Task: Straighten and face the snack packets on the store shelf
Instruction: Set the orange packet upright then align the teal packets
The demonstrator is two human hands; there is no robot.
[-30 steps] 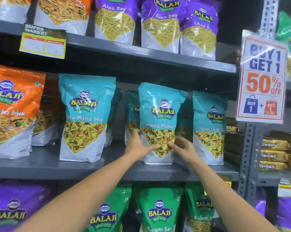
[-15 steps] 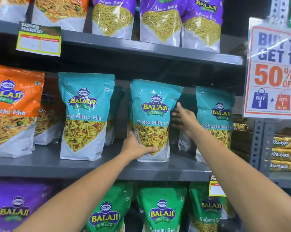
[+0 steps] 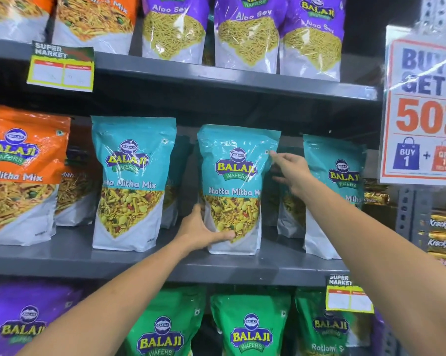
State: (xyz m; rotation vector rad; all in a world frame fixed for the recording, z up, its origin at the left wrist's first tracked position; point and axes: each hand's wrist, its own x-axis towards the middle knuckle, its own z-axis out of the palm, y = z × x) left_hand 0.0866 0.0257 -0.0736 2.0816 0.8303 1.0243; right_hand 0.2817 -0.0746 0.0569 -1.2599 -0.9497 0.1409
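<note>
A teal Khatta Mitha Mix packet point(image 3: 236, 176) stands upright at the front of the grey middle shelf point(image 3: 139, 263), label facing me. My left hand point(image 3: 201, 231) grips its lower left corner, thumb across the front. My right hand point(image 3: 291, 170) reaches along its upper right edge, thumb touching the front near the top and fingers spread behind it. Two more teal packets stand either side: one to the left point(image 3: 132, 181), one to the right point(image 3: 332, 194). Further teal packets sit behind, mostly hidden.
Orange Mitha Mix packets point(image 3: 19, 173) fill the shelf's left end. Purple Aloo Sev packets point(image 3: 245, 34) line the shelf above, green packets point(image 3: 250, 327) the one below. A "Buy 1 Get 1" sign point(image 3: 422, 106) hangs on the right upright, with gold biscuit packs point(image 3: 442, 232) beyond.
My right hand has risen from the packet's lower right to its upper right edge. The middle packet has shifted left and forward, and my left hand stays at its lower left corner.
</note>
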